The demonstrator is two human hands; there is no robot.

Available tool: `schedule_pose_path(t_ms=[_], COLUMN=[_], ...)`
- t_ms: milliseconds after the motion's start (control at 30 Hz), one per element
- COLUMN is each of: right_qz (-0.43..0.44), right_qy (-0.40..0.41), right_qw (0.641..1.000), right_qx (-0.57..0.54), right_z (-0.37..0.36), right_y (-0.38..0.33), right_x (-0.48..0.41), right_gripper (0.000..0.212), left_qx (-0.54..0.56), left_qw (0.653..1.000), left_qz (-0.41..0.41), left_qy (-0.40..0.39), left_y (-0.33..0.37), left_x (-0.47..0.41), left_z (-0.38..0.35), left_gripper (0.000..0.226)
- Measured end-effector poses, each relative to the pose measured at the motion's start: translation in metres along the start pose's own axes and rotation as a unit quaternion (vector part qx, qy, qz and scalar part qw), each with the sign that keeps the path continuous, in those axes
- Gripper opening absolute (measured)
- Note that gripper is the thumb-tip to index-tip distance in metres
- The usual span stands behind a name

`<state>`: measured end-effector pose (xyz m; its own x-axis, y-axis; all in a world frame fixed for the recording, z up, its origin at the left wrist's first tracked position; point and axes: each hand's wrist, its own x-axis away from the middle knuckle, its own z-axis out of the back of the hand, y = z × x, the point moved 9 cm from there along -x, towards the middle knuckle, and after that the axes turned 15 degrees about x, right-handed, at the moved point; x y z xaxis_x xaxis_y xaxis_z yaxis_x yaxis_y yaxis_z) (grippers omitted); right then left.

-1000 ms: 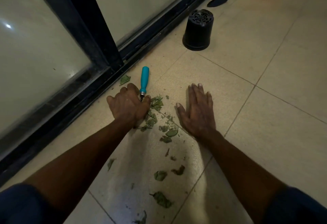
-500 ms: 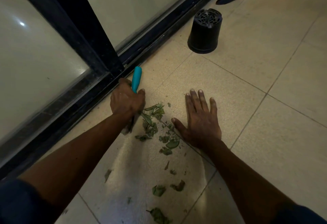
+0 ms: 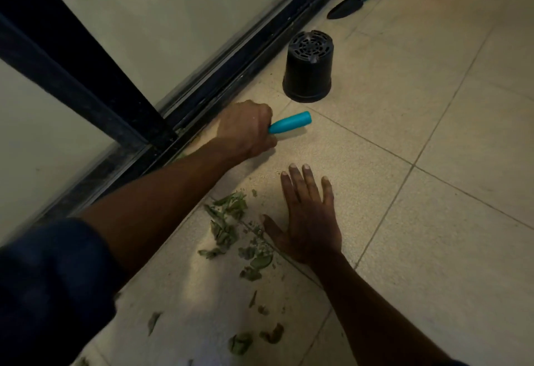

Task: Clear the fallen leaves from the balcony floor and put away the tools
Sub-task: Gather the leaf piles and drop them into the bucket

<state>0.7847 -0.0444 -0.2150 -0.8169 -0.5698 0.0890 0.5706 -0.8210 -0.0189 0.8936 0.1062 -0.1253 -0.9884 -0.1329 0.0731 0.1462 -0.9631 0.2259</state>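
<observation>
The tiled balcony floor [image 3: 433, 221] is running along a black door track [image 3: 231, 62], with an upturned black pot [image 3: 308, 68] standing near it. The right hand [image 3: 309, 221] is resting flat on the tile, fingers straight. The left hand [image 3: 245, 130] is gripping a teal-handled tool [image 3: 290, 122] beside the track. Leaves [image 3: 228, 227] are lying scattered just left of the right hand.

Leaves [image 3: 231, 230] left of hand [image 3: 309, 221] (floor)
</observation>
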Motion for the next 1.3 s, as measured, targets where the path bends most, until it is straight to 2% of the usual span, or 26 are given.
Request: schedule_pose_path(t_ms=[100, 233, 333, 400, 433, 500, 567, 700, 767, 867, 933, 1000, 1067, 1133, 1200, 1300], right_qz=[0.001, 0.005, 0.007, 0.007, 0.006, 0.003, 0.003, -0.001, 0.001, 0.000, -0.002, -0.001, -0.002, -0.003, 0.003, 0.027], right_qy=[0.005, -0.004, -0.018, -0.018, -0.014, -0.008, -0.010, -0.004, -0.006, -0.014, -0.016, -0.015, -0.011, -0.008, -0.011, -0.015], right_qw=[1.000, 1.000, 1.000, 1.000, 1.000, 1.000, 1.000, 1.000, 1.000, 1.000, 0.999, 0.999, 0.998, 0.998, 0.997, 0.996], right_qx=[-0.010, -0.006, -0.004, 0.000, -0.001, -0.003, -0.004, 0.001, 0.009, 0.027, 0.040, 0.048, 0.057, 0.068, 0.075, 0.086], right_z=[-0.001, -0.002, -0.004, -0.004, -0.003, -0.002, -0.002, -0.001, -0.001, -0.003, -0.005, -0.006, -0.007, -0.007, -0.007, -0.010], right_y=[0.001, 0.001, 0.002, 0.002, 0.002, 0.003, 0.003, 0.002, 0.002, 0.001, 0.000, 0.000, -0.001, -0.001, -0.002, -0.006], right_x=[0.000, -0.001, -0.002, -0.002, -0.002, -0.001, -0.001, -0.001, 0.000, -0.001, -0.001, -0.001, -0.001, -0.002, -0.002, -0.001], right_gripper=[0.097, 0.097, 0.097, 0.098, 0.098, 0.098, 0.098, 0.097, 0.097, 0.098, 0.099, 0.099, 0.099, 0.099, 0.100, 0.096], left_qx=[-0.046, 0.023, 0.135, 0.151, 0.134, 0.063, 0.000, 0.018, 0.066, 0.142, 0.163, 0.199, 0.223, 0.209, 0.181, 0.184], left_qw=[0.998, 0.999, 0.991, 0.986, 0.987, 0.991, 0.987, 0.987, 0.986, 0.979, 0.975, 0.974, 0.966, 0.969, 0.982, 0.978], left_qz=[-0.026, -0.020, -0.013, -0.059, -0.085, -0.103, -0.084, -0.020, 0.020, 0.113, 0.133, 0.061, -0.056, -0.107, -0.045, 0.097], left_qy=[-0.042, -0.031, 0.015, 0.049, 0.031, -0.062, -0.136, -0.158, -0.149, -0.092, -0.068, -0.095, -0.115, -0.076, -0.010, 0.013], left_y=[0.029, 0.043, 0.029, 0.012, 0.000, -0.035, -0.075, -0.124, -0.134, -0.144, -0.137, -0.105, -0.066, -0.056, -0.082, -0.131], left_x=[-0.025, -0.029, -0.007, 0.020, 0.031, 0.045, 0.048, 0.059, 0.087, 0.149, 0.185, 0.207, 0.220, 0.217, 0.202, 0.194], left_z=[-0.024, -0.049, -0.049, -0.042, -0.045, -0.061, -0.072, -0.068, -0.072, -0.079, -0.083, -0.089, -0.089, -0.078, -0.064, -0.067], left_gripper=[0.036, 0.029, 0.046, 0.054, 0.062, 0.082, 0.096, 0.106, 0.104, 0.097, 0.097, 0.097, 0.094, 0.088, 0.083, 0.087])
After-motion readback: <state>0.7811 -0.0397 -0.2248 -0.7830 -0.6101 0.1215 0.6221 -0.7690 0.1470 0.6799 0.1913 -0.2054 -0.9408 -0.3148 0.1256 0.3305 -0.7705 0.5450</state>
